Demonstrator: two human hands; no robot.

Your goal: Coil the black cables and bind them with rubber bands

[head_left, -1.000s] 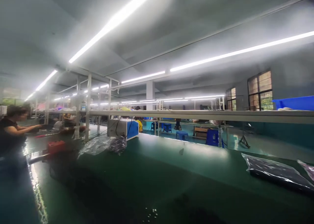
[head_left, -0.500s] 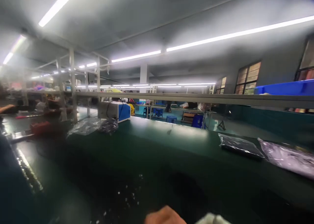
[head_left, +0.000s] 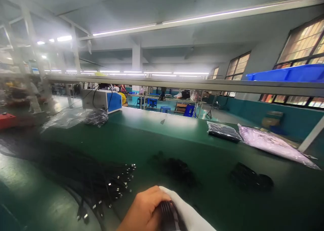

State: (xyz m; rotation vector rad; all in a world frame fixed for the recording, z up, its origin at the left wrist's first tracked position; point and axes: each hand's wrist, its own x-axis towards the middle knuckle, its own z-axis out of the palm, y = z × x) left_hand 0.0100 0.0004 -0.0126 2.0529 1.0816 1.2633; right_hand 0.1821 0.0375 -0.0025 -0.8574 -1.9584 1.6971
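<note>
My left hand (head_left: 145,205), bare, is at the lower middle with its fingers closed around a bundled black cable (head_left: 168,214). Pressed close on the bundle's right side is my right hand (head_left: 186,209), covered in white; its fingers are hidden. On the green table to the left lies a spread of black cables (head_left: 88,170), their small metal plug ends pointing right. Beyond my hands is a dark, blurred heap of black cables (head_left: 179,170). Further right lies another black coiled bundle (head_left: 249,177).
A clear plastic bag (head_left: 67,118) lies in front of a grey and blue machine (head_left: 113,101). A bagged black item (head_left: 224,131) and a pink-white plastic package (head_left: 270,143) sit at the right. A shelf rail (head_left: 177,82) crosses above the table, bearing a blue bin (head_left: 291,73).
My view has tipped down and turned rightward, so the scene sits higher and further left. My hands have come further into view and closer together, and the cable bundle between them now shows.
</note>
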